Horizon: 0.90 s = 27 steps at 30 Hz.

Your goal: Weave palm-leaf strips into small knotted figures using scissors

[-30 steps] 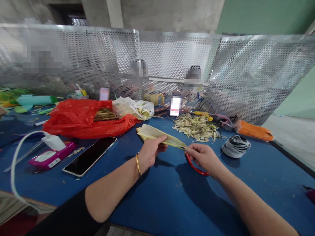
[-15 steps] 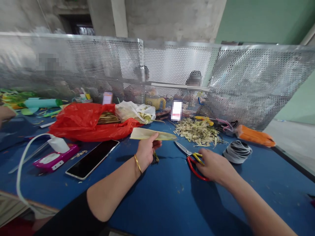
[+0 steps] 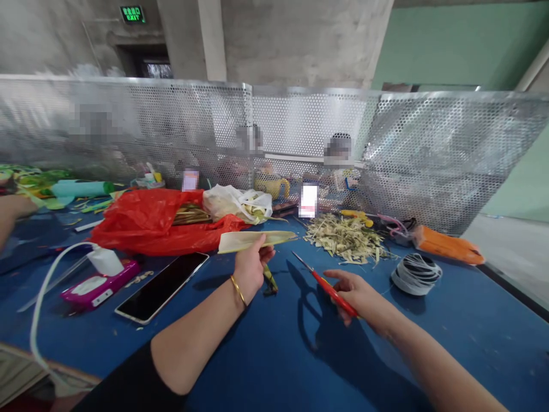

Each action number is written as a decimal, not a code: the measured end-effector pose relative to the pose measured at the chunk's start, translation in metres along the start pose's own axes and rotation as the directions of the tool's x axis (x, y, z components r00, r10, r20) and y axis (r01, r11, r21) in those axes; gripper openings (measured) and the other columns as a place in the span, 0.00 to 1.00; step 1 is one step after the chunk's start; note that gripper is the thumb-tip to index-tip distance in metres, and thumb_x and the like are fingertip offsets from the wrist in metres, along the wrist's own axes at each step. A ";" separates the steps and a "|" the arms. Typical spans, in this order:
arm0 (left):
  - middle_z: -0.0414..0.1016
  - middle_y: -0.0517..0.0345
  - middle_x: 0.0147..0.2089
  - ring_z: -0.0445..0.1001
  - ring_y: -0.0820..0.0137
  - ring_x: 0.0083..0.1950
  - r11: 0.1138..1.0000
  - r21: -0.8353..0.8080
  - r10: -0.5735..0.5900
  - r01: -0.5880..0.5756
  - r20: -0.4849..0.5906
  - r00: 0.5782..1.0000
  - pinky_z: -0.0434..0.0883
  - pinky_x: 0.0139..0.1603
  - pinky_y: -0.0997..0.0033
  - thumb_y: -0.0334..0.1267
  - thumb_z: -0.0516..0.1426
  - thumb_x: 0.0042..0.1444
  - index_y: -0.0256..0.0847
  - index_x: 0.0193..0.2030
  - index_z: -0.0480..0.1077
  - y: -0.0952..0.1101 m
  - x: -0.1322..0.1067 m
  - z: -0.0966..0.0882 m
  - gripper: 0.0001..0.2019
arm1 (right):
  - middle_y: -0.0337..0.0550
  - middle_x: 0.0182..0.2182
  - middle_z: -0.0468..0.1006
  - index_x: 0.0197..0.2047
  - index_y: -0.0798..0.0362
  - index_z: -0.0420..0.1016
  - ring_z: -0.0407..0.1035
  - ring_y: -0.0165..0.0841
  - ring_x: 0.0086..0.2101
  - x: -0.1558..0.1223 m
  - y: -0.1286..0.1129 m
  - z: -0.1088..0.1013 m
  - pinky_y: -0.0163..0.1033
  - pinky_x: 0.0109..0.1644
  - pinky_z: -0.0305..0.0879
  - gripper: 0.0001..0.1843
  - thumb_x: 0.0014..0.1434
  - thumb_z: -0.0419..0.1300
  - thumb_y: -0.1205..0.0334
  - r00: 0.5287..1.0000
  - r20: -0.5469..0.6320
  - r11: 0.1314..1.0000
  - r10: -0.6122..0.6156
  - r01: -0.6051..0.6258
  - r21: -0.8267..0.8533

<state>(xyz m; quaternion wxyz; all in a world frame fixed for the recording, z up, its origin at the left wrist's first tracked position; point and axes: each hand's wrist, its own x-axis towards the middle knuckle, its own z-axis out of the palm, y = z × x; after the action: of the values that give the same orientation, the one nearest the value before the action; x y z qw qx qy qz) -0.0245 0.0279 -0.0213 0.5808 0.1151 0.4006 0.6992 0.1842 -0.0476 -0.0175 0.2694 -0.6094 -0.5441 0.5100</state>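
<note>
A long pale husk leaf [image 3: 234,241], tapering to the right, is pinched between the thumb and fingers of my left hand [image 3: 253,263]. Below those fingers a small dark green and yellowish leafy piece [image 3: 270,280] shows; I cannot tell whether it is held or lies on the table. My right hand [image 3: 354,293] is closed around the red and yellow handles of a pair of scissors [image 3: 322,283], its index finger stretched out. The scissors are seen edge-on with the blades together, pointing up and left, their shadow on the blue table [image 3: 274,355].
Husk scraps [image 3: 345,237] are heaped behind my right hand. A spool of white cord [image 3: 416,274] and an orange packet [image 3: 448,245] lie right. Left are a phone [image 3: 163,288], a purple power strip [image 3: 100,286] and a red plastic bag [image 3: 146,220]. A perforated metal screen [image 3: 309,117] stands behind.
The scissors have turned from flat to edge-on and their blades have closed. My left hand and the leaf have shifted slightly left. The whole view has tilted up a little.
</note>
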 end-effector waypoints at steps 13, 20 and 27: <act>0.70 0.62 0.20 0.70 0.77 0.20 0.998 -0.035 0.049 -0.050 -0.040 0.998 0.71 0.23 0.78 0.27 0.61 0.51 0.35 0.27 0.69 0.003 0.001 0.001 0.05 | 0.33 0.27 0.65 0.38 0.51 0.66 0.56 0.23 0.20 -0.020 -0.008 0.013 0.32 0.24 0.64 0.20 0.51 0.64 0.45 0.970 0.162 0.821 -0.181 0.058 0.568; 0.71 0.62 0.21 0.70 0.76 0.20 1.000 0.000 0.009 -0.009 -0.016 1.000 0.72 0.25 0.77 0.27 0.62 0.50 0.35 0.28 0.70 -0.005 -0.004 0.001 0.04 | 0.32 0.25 0.65 0.37 0.52 0.66 0.55 0.22 0.18 -0.018 -0.010 0.014 0.31 0.22 0.63 0.20 0.51 0.64 0.46 0.981 0.106 0.834 -0.162 0.079 0.546; 0.71 0.62 0.21 0.70 0.76 0.20 0.999 0.016 -0.037 0.037 0.000 0.999 0.71 0.24 0.77 0.27 0.62 0.49 0.34 0.28 0.69 -0.011 -0.006 0.000 0.05 | 0.30 0.21 0.62 0.31 0.53 0.65 0.52 0.21 0.15 -0.008 -0.004 0.015 0.31 0.18 0.61 0.20 0.47 0.66 0.47 0.984 -0.005 0.864 -0.177 0.158 0.478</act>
<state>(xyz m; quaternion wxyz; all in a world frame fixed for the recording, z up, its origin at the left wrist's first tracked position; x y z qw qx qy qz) -0.0149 0.0230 -0.0270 0.5927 0.1123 0.4081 0.6853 0.1700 -0.0570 -0.0158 0.4436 -0.4647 -0.4578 0.6145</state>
